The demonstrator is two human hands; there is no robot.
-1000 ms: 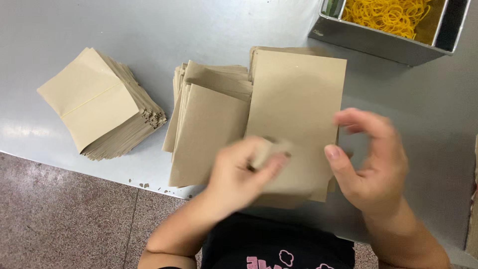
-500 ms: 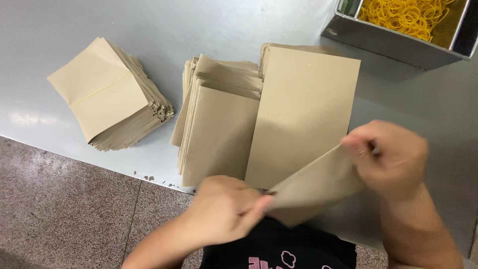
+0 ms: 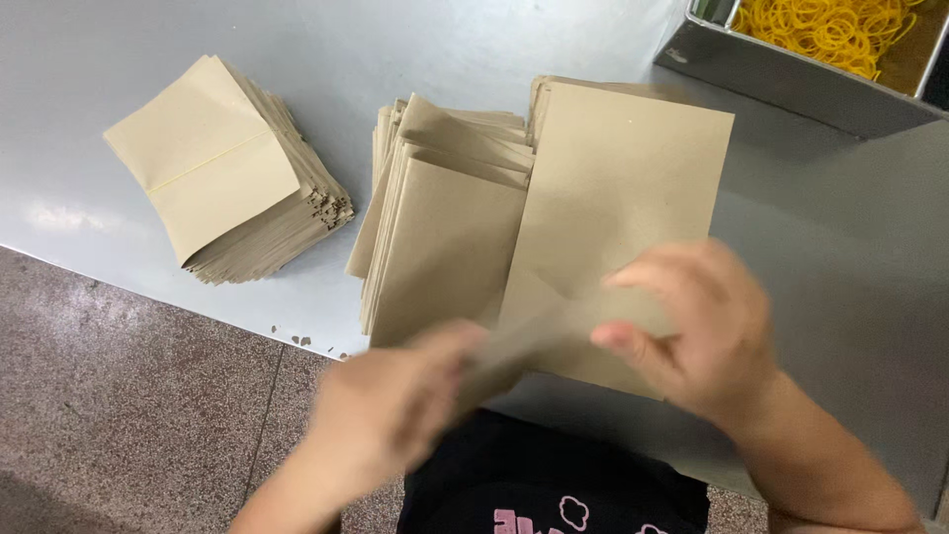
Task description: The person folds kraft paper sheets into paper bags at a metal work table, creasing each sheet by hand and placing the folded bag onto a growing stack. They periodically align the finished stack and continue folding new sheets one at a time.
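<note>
Brown paper envelope (image 3: 539,331), blurred with motion, sits between my two hands just in front of the tall flat stack (image 3: 623,198) of the same brown paper, over its near edge. Half a second ago I held it stretched out as a long open sheet, my right hand lifted off to the side; now it has drawn in to a narrower strip and my hands have come closer together. My left hand (image 3: 395,405) pinches its near end, fingers closed on the paper, though the blur hides the exact grip. My right hand (image 3: 707,331) has its fingers curled around the far end, thumb below and fingertips above, closed on the same piece. I judge that I am mid-fold, pressing the sheet in on itself. To the left of the flat stack, touching it, lies a pile with flaps raised (image 3: 445,237); farther left, well apart, rests a fanned heap of folded ones (image 3: 222,173). Beyond the flat stack to the right stands a metal tray (image 3: 781,74) of yellow rubber bands (image 3: 825,25). All of it lies on the grey surface (image 3: 395,49).
</note>
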